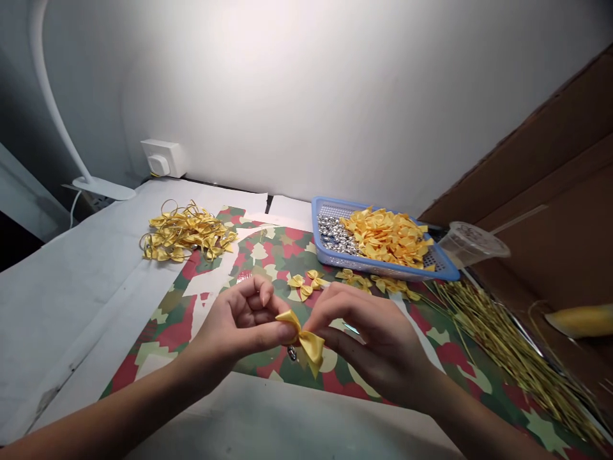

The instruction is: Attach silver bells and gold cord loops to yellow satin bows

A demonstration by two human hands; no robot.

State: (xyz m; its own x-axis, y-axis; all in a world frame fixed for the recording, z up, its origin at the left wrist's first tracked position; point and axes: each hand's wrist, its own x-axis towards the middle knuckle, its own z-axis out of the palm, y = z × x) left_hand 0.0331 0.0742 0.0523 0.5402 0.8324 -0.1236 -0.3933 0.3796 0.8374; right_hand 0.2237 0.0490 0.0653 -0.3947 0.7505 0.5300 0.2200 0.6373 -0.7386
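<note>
A yellow ribbon bow (312, 348) is held between my two hands above the patterned sheet. My left hand (249, 322) pinches its left loop between thumb and fingers. Fingertips of my right hand (368, 338) close on the bow near its middle knot. Just under the left thumb hangs a small silver bell-like piece (292, 352); how it is attached I cannot make out. Beyond the hands, several loose yellow bows (305, 285) lie on the sheet.
A blue basket (383, 271) holds yellow bows and silver pieces. Finished-looking bows with cords (186, 233) are heaped at left. Gold ties (507, 345) lie at right, near a clear plastic cup (472, 243). A white lamp (103, 188) stands at the back left; cardboard (550, 185) borders the right.
</note>
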